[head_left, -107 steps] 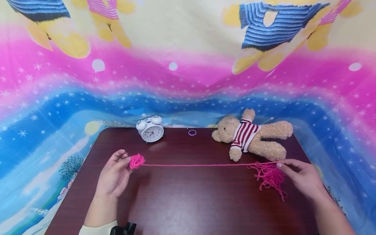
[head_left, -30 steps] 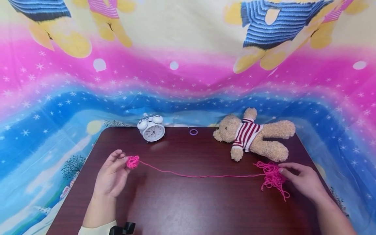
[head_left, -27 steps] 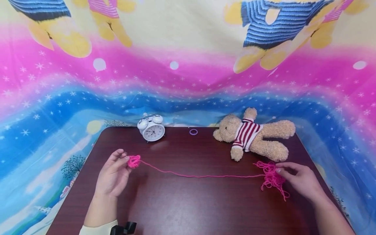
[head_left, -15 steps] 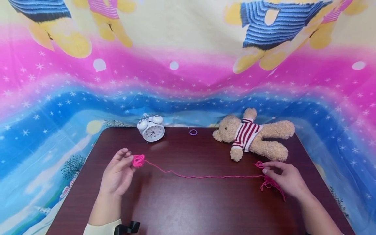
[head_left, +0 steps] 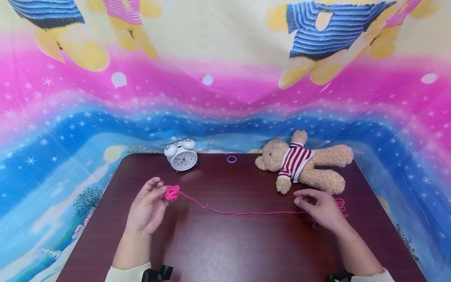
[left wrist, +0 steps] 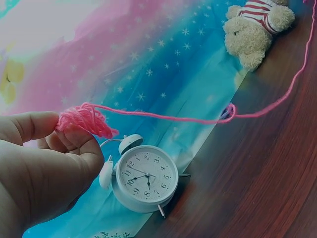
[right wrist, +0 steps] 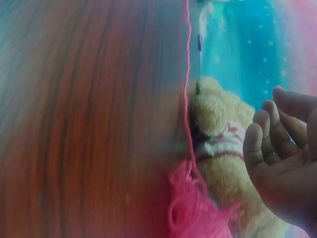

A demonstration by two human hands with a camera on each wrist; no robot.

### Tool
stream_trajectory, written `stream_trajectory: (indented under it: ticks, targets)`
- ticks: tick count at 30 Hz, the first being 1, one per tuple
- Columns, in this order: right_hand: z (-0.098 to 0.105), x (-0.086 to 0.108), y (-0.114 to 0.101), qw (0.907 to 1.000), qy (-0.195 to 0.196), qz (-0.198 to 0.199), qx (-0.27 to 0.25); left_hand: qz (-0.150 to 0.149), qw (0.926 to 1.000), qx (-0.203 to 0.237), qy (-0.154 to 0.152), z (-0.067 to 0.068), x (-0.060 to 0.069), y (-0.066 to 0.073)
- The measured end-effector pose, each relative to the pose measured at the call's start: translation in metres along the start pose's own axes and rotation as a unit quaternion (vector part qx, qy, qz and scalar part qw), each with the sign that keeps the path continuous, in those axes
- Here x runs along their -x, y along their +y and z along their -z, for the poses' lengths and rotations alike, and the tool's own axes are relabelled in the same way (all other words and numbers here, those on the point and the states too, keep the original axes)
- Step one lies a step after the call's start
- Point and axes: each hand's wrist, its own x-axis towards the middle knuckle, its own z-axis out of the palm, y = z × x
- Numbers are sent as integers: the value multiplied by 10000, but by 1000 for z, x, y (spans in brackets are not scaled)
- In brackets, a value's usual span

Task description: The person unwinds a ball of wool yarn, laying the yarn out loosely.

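A small wound ball of pink yarn [head_left: 172, 192] is pinched between the thumb and fingers of my left hand [head_left: 148, 208], raised over the left part of the table. From it a slack strand of yarn [left wrist: 168, 117] runs right to a loose yarn tangle [right wrist: 195, 213] lying by the teddy bear [head_left: 296, 162]. Above that tangle, hiding most of it in the head view, hovers my right hand [head_left: 322, 209]. Its fingers [right wrist: 265, 124] are loosely bent with nothing between them, apart from the yarn in the right wrist view.
A white twin-bell alarm clock [head_left: 183, 158] stands at the back left of the dark wooden table [head_left: 225, 250]. Near the back edge lies a small purple ring [head_left: 231, 159]. A printed cloth [head_left: 225, 98] with snowflakes hangs behind and around the table.
The strand, earlier stretched straight, now sags. My right hand has let go of the yarn and moved left across the tangle. My left hand has shifted slightly right with the ball.
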Motion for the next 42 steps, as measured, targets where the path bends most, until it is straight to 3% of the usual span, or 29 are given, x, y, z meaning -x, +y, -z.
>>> stream_trajectory:
  ticks: [11,27,42]
  targets:
    - [-29,-16,-26,9983,-49,489,-300,43,10000,18,-28,-12,-7,-5]
    - [-75,-29,-66,9878,-690,988,-987,267,9996,-64,-89,-26,-6,-15]
    - [-115,-36,-96,9811,-983,1183,-1172,393,9989,-110,-214,-38,-8,-29]
